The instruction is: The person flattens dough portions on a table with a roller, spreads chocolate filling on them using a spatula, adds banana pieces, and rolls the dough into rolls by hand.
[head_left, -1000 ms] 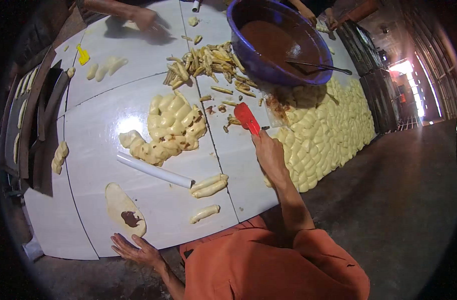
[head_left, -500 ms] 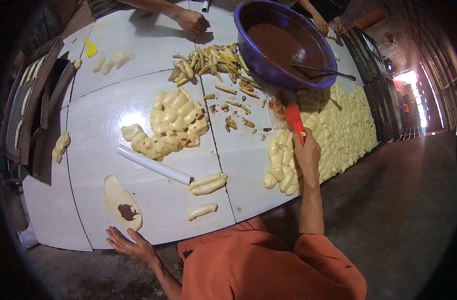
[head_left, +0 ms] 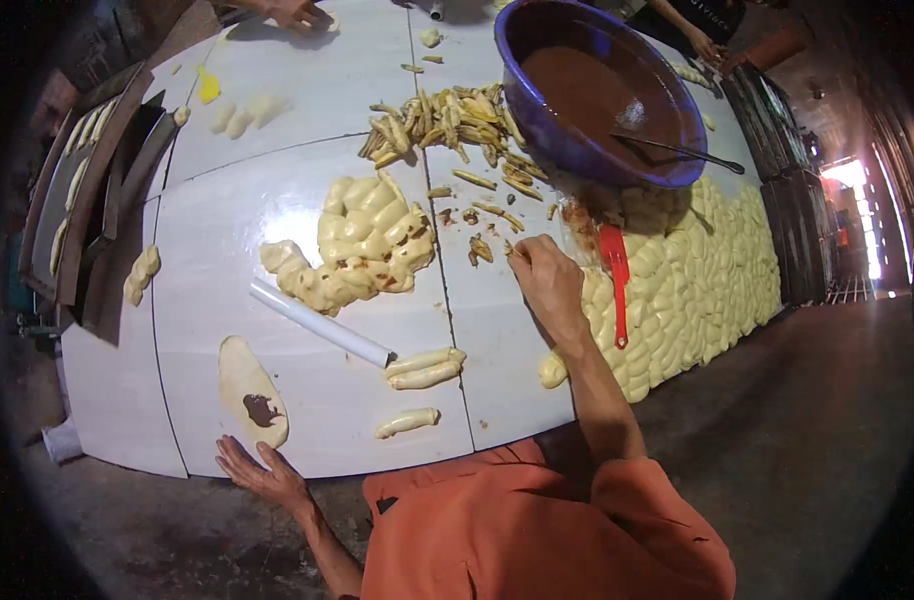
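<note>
My left hand (head_left: 262, 474) lies open at the front table edge, fingers spread beside a flattened oval of dough (head_left: 239, 370) with a dark brown filling smear (head_left: 261, 409). My right hand (head_left: 552, 288) is over the table, thumb and fingers pinched together near some small yellow-brown strips (head_left: 480, 249), perhaps banana. What the pinch holds, if anything, is too small to make out. Beside this hand, a red spatula (head_left: 617, 290) rests on the rows of pale dough pieces (head_left: 697, 270). A white tube (head_left: 322, 324) lies between the hands, touching a pair of dough rolls (head_left: 424, 369).
A purple basin (head_left: 525, 105) of brown filling with a dark-handled spoon (head_left: 682, 152) stands at the far right. A heap of yellow-brown strips (head_left: 442, 122) and a dough cluster (head_left: 367, 240) occupy the middle. Trays (head_left: 77, 200) stand left. Co-workers' hands (head_left: 299, 14) show at the far edge.
My right hand has let go of the red spatula, leaving it on the dough pieces, and moved left to the small strips. My left hand stays by the flattened dough. A co-worker's hand has moved away.
</note>
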A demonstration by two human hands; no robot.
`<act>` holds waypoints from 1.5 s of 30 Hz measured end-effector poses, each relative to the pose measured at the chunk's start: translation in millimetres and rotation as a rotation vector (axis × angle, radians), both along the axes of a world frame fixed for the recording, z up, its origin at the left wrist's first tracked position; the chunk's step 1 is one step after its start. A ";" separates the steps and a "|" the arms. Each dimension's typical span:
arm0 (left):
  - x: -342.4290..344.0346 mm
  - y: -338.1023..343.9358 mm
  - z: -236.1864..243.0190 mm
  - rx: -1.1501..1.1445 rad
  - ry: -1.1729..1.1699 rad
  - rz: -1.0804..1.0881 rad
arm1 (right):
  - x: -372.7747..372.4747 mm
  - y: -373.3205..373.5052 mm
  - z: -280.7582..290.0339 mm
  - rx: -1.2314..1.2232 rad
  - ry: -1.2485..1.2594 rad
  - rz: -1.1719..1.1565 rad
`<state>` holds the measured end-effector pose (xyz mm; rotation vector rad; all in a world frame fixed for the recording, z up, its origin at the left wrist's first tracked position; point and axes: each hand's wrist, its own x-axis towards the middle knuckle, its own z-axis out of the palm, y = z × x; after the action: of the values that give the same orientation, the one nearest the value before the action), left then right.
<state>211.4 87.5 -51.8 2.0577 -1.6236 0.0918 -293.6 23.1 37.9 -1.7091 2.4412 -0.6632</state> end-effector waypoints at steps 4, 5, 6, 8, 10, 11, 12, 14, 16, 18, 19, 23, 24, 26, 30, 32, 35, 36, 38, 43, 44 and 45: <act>-5.4 -1.0 4.2 -0.030 0.018 -0.013 | 1.3 2.0 -3.8 0.016 -0.054 0.046; -6.7 -2.6 5.5 -0.029 0.016 -0.004 | 0.5 1.6 -3.9 0.017 -0.057 0.055; -9.1 -3.3 7.3 -0.038 0.041 -0.006 | -0.6 1.7 -3.0 0.052 -0.132 0.037; -8.6 -2.3 5.1 -0.063 0.088 -0.012 | -0.9 -0.3 7.5 0.164 -0.301 -0.005; -4.3 -0.5 5.4 -0.047 0.069 -0.004 | -2.5 -2.1 8.4 0.191 -0.275 0.021; -3.2 -0.2 5.4 -0.034 0.051 0.000 | -2.6 -2.3 10.2 0.215 -0.250 0.044; -2.9 0.1 3.6 -0.046 0.056 -0.006 | -0.7 -1.8 12.2 0.244 -0.230 0.033; -7.2 -2.2 5.7 -0.051 0.066 -0.015 | -1.5 0.4 9.9 0.239 -0.181 0.062; -8.5 -1.9 6.2 -0.059 0.077 -0.022 | 2.7 4.5 11.3 0.199 -0.140 0.097; -6.7 -0.1 5.5 -0.050 0.064 0.009 | 4.2 6.3 10.3 0.186 -0.112 0.115; -7.7 -0.8 5.1 -0.051 0.065 0.008 | 3.7 7.3 9.7 0.176 -0.087 0.127; -6.9 -2.1 1.3 -0.075 0.091 0.008 | 3.5 10.6 13.3 0.106 -0.212 0.133; -6.1 -1.6 0.9 -0.062 0.081 0.008 | 3.2 14.4 17.8 0.116 -0.226 0.096; -8.7 -2.3 4.6 -0.062 0.095 -0.012 | -1.2 28.8 18.6 0.120 -0.225 0.093; -8.6 -1.2 7.0 -0.051 0.123 0.009 | -1.4 33.1 18.5 0.194 -0.214 0.072; -6.1 -1.4 5.2 -0.050 0.112 0.002 | -2.9 26.9 11.6 0.218 -0.173 0.073; -5.4 -0.3 2.0 -0.049 0.075 0.000 | -1.1 19.3 13.6 0.255 -0.181 0.136; -5.0 -1.1 0.8 -0.057 0.098 -0.002 | -1.2 20.3 10.0 0.210 -0.143 0.203; -4.9 -1.5 1.9 -0.063 0.120 -0.004 | 11.1 22.7 14.1 0.187 -0.148 0.238; -12.0 -4.2 10.5 -0.063 0.103 -0.046 | 40.8 19.3 9.4 0.161 -0.213 0.318; -11.1 -4.5 6.7 -0.061 0.121 -0.013 | 48.9 15.5 15.3 0.241 -0.314 0.288; -9.8 -5.7 5.8 -0.062 0.127 -0.023 | 52.4 13.1 15.2 0.239 -0.309 0.278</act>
<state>201.6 81.8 -46.1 1.9572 -1.5472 0.0029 -241.2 36.2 53.2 -1.6640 1.9437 -0.5304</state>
